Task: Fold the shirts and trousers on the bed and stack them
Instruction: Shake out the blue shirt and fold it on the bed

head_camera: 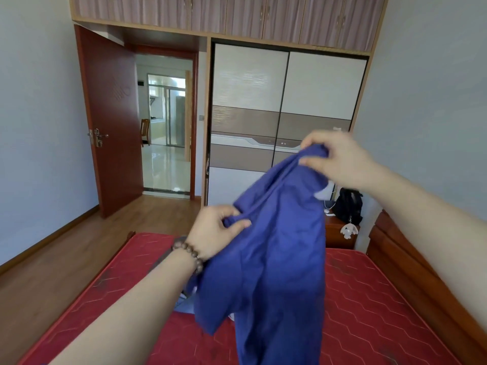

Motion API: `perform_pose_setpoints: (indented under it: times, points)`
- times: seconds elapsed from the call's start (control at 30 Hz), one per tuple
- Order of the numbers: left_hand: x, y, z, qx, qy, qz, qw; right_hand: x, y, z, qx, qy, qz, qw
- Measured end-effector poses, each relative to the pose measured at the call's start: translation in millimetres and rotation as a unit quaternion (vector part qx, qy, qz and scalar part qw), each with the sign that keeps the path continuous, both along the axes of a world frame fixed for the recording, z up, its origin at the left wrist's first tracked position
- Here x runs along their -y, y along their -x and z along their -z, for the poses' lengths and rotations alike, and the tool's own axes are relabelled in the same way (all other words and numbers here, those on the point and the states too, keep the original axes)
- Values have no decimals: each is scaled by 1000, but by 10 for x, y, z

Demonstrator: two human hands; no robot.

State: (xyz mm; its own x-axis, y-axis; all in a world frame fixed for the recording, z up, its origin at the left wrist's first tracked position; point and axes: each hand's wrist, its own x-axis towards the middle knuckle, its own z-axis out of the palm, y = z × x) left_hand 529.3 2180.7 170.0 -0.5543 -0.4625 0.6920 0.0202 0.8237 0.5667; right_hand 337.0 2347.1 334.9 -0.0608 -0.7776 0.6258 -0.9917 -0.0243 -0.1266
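We hold a blue shirt (274,248) up above the red mattress (369,299); our right hand (340,159) pinches its top edge, higher and farther; our left hand (218,233) grips cloth lower left; the rest hangs below both.

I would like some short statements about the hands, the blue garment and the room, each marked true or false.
1. Both hands hold the blue cotton garment up above the red quilted mattress. True.
2. The left hand is lifted higher than the right hand. False: the right hand is higher.
3. A brown wooden bead bracelet sits on the left wrist. True.
4. The red-brown wooden door is closed. False: it stands open.
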Motion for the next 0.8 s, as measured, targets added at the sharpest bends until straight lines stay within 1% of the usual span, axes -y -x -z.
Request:
perform_pose_setpoints:
  times: [0.03, 0.07, 0.1, 0.13, 0.2, 0.27, 0.37, 0.43, 0.5, 0.6, 0.67, 0.8]
  points:
    - [-36, 2, 119, 68, -1, 1, 998, 37, -38, 139, -27, -53, 10, 998]
    - [-44, 7, 223, 118, -5, -5, 993, 65, -49, 261, -52, -118, 31, 991]
    - [-30, 9, 298, 130, -12, -13, 991, 80, -34, 328, -58, -156, 48, 985]
    - [-4, 5, 338, 116, -23, -18, 993, 90, -13, 335, -49, -162, 55, 984]
    - [16, -20, 354, 66, -39, -8, 997, 93, 1, 272, -20, -136, 47, 989]
    - [2, -17, 351, 56, -38, 4, 998, 118, -6, 195, -19, -122, 40, 992]
    - [-22, 0, 387, 87, -14, 7, 996, 170, -44, 134, -52, -134, 40, 989]
    - [-10, 5, 456, 114, 14, 0, 993, 194, -57, 84, -48, -133, 34, 989]
    - [-24, 13, 555, 169, 34, -20, 985, 212, -64, 47, -47, -135, 37, 989]
    - [36, -19, 641, 257, 67, -77, 961, 222, -38, -2, -56, -142, 45, 987]
    - [148, -100, 615, 269, 72, -77, 957, 203, 8, -54, -59, -142, 61, 986]
    - [382, -253, 566, 240, 47, -43, 969, 137, 127, -152, -40, -128, 95, 986]
